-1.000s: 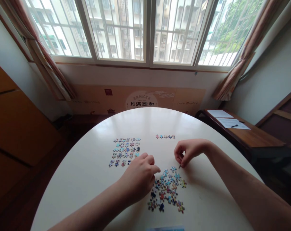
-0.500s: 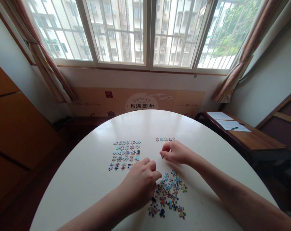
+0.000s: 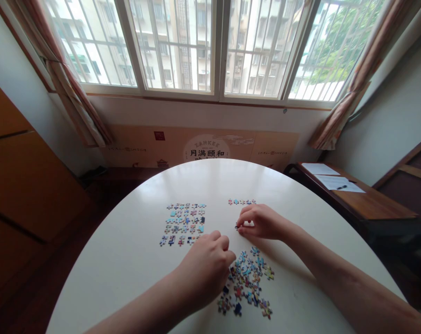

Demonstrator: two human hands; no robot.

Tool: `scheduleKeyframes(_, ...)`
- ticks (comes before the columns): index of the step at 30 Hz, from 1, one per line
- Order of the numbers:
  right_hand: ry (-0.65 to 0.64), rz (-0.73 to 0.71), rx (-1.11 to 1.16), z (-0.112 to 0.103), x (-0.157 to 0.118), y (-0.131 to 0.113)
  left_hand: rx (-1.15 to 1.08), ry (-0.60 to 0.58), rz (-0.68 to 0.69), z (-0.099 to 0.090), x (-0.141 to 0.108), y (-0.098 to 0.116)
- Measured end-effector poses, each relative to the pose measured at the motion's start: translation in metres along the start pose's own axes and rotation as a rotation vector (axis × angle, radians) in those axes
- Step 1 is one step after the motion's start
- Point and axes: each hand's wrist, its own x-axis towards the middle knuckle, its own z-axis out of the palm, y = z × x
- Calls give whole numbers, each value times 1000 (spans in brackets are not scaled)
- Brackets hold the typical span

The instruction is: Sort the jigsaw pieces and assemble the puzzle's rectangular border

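My right hand (image 3: 262,221) is pinched at a small dark puzzle piece (image 3: 237,226), low over the white round table or touching it. My left hand (image 3: 210,264) is curled closed at the left edge of a loose pile of puzzle pieces (image 3: 248,278); its fingertips are turned away, so whatever they hold is hidden. Beyond the left hand lie several neat rows of spaced puzzle pieces (image 3: 184,221), the nearest row partly covered by that hand. A short row of pieces (image 3: 242,202) lies just past my right hand.
The white round table (image 3: 126,269) fills the foreground. To the right stands a wooden bench (image 3: 380,204) with papers (image 3: 339,183) and a pen on it. An orange-brown cabinet (image 3: 25,185) is at the left, and a barred window (image 3: 178,46) is behind.
The right-hand fingertips have dipped slightly and closed in around the dark piece. The left hand keeps nearly the same pose beside the pile. The whole view has shifted a little.
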Motion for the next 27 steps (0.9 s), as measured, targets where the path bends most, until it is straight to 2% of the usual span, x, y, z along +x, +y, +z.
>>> scheduleKeyframes(8, 105, 4, -83, 16, 6, 6, -23, -19, -5, 0, 0, 2)
scheduleKeyframes(17, 182, 109, -122, 24, 3, -5, -22, -48, -4, 1, 0, 1)
scheduleKeyframes(20, 216, 103, -100, 23, 2, -4, -13, -39, 0, 0, 0, 1)
scheduleKeyframes(27, 119, -21, -153, 19, 2, 3, -17, -7, 1, 1, 0, 3)
